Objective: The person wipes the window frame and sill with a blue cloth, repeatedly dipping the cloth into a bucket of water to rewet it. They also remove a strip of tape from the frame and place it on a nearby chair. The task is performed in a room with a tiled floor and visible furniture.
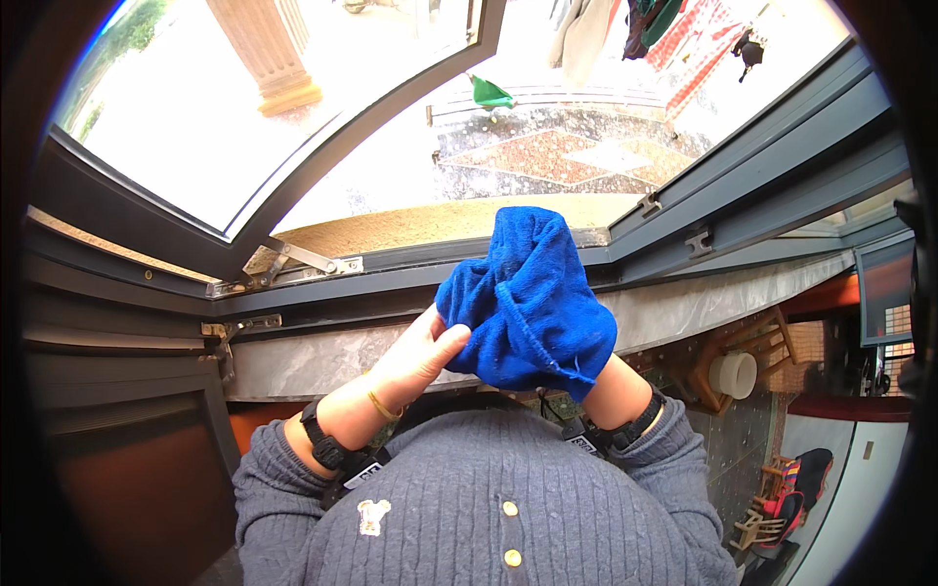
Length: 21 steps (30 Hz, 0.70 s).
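A blue cloth [532,303] hangs bunched between my two hands, in front of the open window. My left hand [435,344] grips the cloth's left edge; its thumb shows, while the other fingers go behind the fabric. The cloth covers my right hand, so only the right wrist [621,396] is visible below it, and its fingers are hidden. Beneath the cloth runs the dark window frame [391,285], with a grey marble sill [293,366] on the near side.
An opened window sash [264,220] stands out at the left, held by a metal hinge arm [308,258]. Latches [699,242] stick out from the right frame. A wooden chair [718,376] with a white container [733,375] stands at the right. Clothes [586,34] hang outside.
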Motion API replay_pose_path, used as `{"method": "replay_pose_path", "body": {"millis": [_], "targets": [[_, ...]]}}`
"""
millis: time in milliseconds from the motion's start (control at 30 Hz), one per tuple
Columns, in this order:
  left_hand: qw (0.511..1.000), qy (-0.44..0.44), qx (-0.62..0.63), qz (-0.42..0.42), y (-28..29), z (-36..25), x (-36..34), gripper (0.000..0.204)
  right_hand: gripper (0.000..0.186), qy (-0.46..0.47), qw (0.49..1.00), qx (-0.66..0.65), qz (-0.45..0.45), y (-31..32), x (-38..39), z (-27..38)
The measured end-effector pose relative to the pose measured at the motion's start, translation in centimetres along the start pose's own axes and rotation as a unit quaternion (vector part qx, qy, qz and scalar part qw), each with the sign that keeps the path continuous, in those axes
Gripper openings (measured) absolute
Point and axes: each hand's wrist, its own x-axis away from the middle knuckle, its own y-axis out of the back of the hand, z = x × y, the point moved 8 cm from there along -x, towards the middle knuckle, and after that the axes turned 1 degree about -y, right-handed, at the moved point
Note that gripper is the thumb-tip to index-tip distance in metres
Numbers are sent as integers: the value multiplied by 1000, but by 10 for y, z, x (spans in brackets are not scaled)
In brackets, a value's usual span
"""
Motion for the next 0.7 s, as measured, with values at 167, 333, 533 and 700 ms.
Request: {"method": "replay_pose_path", "body": {"millis": [167, 333, 533, 700], "targets": [[985, -49, 161, 34, -12, -20, 3, 56, 35, -128, 975, -182, -22, 6, 7, -19], [990, -100, 102, 7, 6, -74, 4, 37, 53, -237, 707, -666, -4, -29, 38, -33], [977, -146, 144, -64, 28, -165, -5, 45, 50, -353, 607, -710, 52, -84, 116, -68], [983, -138, -112, 43, -8, -196, -55, 30, 37, -434, 605, -661, -93, -63, 200, -100]]}}
